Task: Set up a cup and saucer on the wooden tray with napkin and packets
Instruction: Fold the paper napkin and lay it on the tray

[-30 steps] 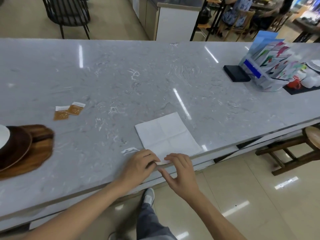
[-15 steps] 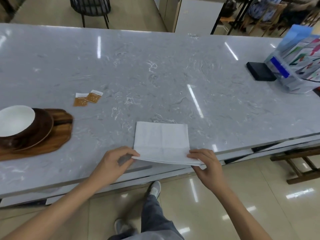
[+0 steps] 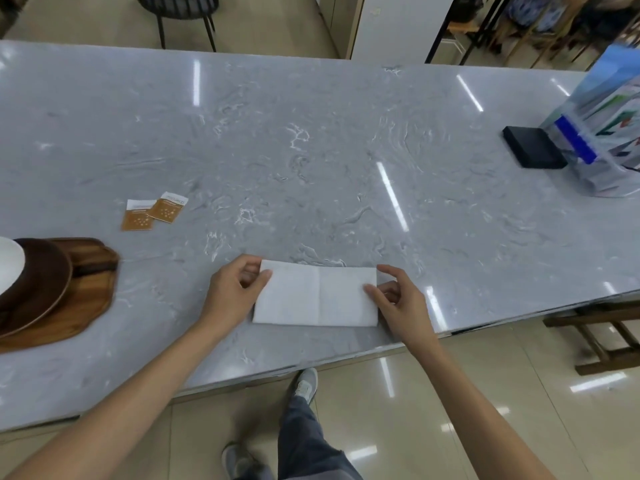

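A white napkin [image 3: 317, 296] lies folded in half into a wide rectangle near the front edge of the grey marble counter. My left hand [image 3: 233, 292] pinches its left end and my right hand [image 3: 398, 301] pinches its right end. At the far left sits the wooden tray [image 3: 86, 299] with a dark brown saucer [image 3: 38, 289] on it; a white cup [image 3: 8, 265] on the saucer is cut off by the frame edge. Two orange packets [image 3: 152, 213] lie on the counter behind the tray.
A black box [image 3: 533, 150] and a clear holder of colourful leaflets [image 3: 602, 140] stand at the far right of the counter [image 3: 311, 150]. A wooden stool [image 3: 602, 337] is on the floor at the right. A black chair stands beyond the counter.
The napkin's near half has been folded over away from me, so the square is now a half-height rectangle. Both hands moved forward with the fold and now sit at its two ends.
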`<action>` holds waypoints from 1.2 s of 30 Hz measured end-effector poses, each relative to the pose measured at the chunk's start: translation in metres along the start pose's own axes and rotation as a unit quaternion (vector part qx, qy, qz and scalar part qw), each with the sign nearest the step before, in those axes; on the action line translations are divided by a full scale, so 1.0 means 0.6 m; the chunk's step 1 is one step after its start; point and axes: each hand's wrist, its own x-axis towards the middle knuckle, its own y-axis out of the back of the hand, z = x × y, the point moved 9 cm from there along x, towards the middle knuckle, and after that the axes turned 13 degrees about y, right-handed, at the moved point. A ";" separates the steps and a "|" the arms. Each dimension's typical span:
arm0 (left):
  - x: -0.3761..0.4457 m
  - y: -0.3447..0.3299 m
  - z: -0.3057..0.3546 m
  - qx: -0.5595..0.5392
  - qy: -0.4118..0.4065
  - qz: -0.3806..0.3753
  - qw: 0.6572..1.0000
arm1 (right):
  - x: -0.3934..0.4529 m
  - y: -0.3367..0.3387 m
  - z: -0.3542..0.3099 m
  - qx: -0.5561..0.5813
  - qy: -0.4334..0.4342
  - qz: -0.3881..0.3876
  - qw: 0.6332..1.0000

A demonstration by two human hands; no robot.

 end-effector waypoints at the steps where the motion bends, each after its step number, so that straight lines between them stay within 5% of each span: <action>1: 0.004 0.000 -0.007 0.016 0.010 0.011 1.000 | 0.005 -0.002 0.008 -0.008 -0.007 0.003 1.000; 12: -0.013 -0.004 0.021 0.169 -0.014 0.095 0.981 | 0.016 -0.004 0.016 -0.120 -0.032 0.000 0.992; 15: -0.036 -0.021 0.064 0.250 -0.096 0.124 0.955 | 0.015 -0.018 -0.036 -0.268 0.055 0.005 0.962; 19: -0.054 -0.099 0.100 0.299 -0.210 0.038 0.930 | 0.014 -0.109 -0.105 -0.311 0.192 -0.039 0.930; 25: -0.025 -0.155 0.035 0.476 -0.195 -0.025 0.857 | 0.009 -0.167 -0.061 -0.369 0.146 -0.114 0.911; 32: -0.025 -0.121 0.005 0.484 -0.189 -0.031 0.854 | -0.003 -0.113 -0.034 -0.378 0.123 -0.113 0.911; 36: -0.031 -0.116 0.017 0.466 -0.189 -0.037 0.863 | -0.034 -0.037 -0.029 -0.337 0.062 -0.033 0.939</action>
